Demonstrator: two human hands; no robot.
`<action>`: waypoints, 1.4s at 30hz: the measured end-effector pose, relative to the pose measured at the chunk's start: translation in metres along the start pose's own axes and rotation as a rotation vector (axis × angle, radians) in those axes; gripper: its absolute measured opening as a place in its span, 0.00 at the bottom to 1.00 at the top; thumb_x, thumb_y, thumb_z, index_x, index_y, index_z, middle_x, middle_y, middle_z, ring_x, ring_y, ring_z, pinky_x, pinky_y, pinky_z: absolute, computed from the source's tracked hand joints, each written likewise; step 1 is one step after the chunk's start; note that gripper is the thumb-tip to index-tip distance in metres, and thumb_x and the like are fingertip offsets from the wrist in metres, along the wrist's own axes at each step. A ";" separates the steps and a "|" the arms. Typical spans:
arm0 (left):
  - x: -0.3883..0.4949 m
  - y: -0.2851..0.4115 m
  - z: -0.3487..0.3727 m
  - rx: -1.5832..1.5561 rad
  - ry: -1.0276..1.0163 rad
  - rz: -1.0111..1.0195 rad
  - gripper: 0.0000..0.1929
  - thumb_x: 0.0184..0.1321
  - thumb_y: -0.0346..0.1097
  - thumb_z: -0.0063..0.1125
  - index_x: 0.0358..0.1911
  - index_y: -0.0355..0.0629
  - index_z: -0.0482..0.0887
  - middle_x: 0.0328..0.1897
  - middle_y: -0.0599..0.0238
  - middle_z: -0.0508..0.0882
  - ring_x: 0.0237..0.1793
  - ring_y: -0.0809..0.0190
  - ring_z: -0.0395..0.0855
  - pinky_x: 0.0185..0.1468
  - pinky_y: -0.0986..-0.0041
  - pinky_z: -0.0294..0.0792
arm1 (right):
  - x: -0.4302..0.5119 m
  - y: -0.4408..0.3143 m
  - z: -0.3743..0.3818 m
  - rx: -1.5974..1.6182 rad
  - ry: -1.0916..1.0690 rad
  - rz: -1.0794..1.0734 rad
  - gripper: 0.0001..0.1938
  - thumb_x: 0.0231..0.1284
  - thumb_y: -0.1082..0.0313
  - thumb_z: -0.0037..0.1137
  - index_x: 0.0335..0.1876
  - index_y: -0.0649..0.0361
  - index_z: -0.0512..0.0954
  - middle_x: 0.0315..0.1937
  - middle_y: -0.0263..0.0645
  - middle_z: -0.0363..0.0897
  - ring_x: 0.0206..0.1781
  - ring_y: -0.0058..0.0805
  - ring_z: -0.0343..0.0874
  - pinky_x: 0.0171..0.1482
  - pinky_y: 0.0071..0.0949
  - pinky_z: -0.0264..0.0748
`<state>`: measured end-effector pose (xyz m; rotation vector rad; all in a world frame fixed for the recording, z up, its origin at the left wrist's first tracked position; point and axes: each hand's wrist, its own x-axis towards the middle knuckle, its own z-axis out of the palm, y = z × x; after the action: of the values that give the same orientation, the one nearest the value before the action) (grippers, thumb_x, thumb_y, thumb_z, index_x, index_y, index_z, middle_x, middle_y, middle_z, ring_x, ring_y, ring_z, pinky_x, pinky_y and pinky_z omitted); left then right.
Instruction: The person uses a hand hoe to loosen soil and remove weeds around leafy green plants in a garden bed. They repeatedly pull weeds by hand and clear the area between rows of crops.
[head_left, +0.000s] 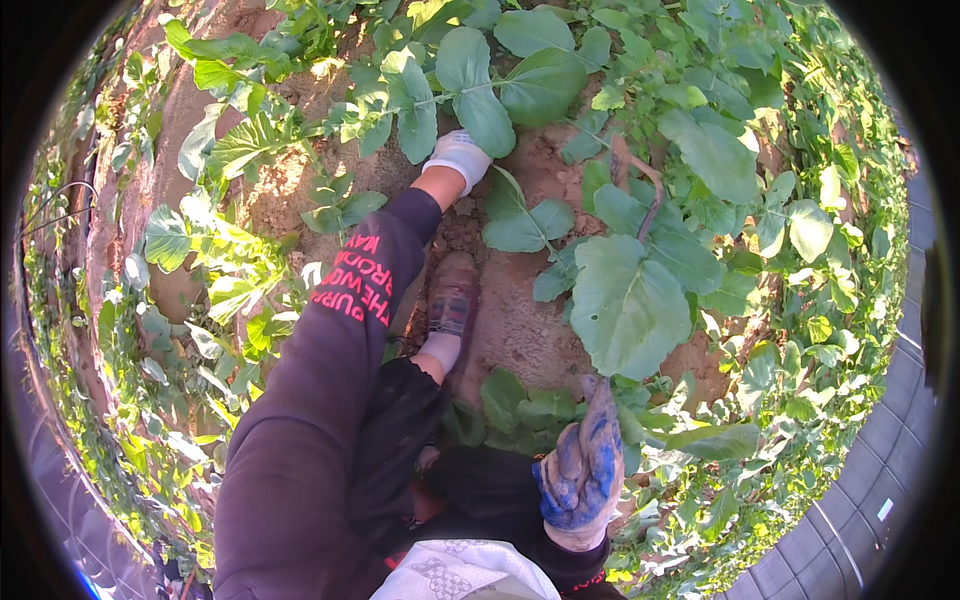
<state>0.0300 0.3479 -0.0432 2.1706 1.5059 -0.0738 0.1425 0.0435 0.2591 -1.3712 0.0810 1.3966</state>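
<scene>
My left hand (459, 159), in a white glove, reaches forward to the soil under the lobed leaves of a leafy green plant (472, 94). Leaves hide its fingers, so what it touches cannot be seen. My right hand (583, 469) wears a soiled white glove with blue coating. It is raised near my lap, below a large broad leaf (631, 307), its fingers mostly together; whether it holds anything is unclear. A small leafy plant (529, 225) grows between the hands.
My shoe (454, 300) stands on bare brown soil (517, 322). A curved brown stalk (651, 187) rises among leaves at the right. Dense foliage (225, 240) grows at the left. Dark gridded ground sheeting (847, 517) borders the right side.
</scene>
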 end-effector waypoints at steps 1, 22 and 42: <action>0.014 -0.010 0.018 -0.206 0.148 -0.009 0.14 0.57 0.39 0.55 0.46 0.46 0.81 0.50 0.52 0.82 0.50 0.46 0.80 0.54 0.62 0.71 | 0.000 0.002 -0.002 -0.087 -0.024 -0.050 0.24 0.68 0.70 0.42 0.66 0.75 0.59 0.18 0.27 0.60 0.17 0.11 0.53 0.16 0.11 0.51; -0.003 -0.023 -0.007 0.009 -0.123 0.289 0.11 0.56 0.35 0.54 0.42 0.45 0.83 0.45 0.52 0.84 0.47 0.46 0.81 0.53 0.63 0.71 | 0.010 0.013 -0.034 -0.933 -0.133 -0.448 0.25 0.64 0.74 0.46 0.67 0.69 0.60 0.38 0.39 0.77 0.16 0.13 0.58 0.16 0.12 0.56; -0.533 -0.200 -0.216 0.195 0.141 -0.692 0.31 0.55 0.46 0.60 0.63 0.45 0.68 0.63 0.50 0.71 0.61 0.48 0.71 0.64 0.63 0.64 | -0.053 0.032 -0.022 -0.189 -0.381 -0.133 0.21 0.66 0.65 0.50 0.63 0.61 0.68 0.19 0.27 0.66 0.12 0.11 0.58 0.13 0.12 0.52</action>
<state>-0.4050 0.0314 0.2424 1.7122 2.3524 -0.3141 0.1189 -0.0164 0.2709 -1.2134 -0.3944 1.5568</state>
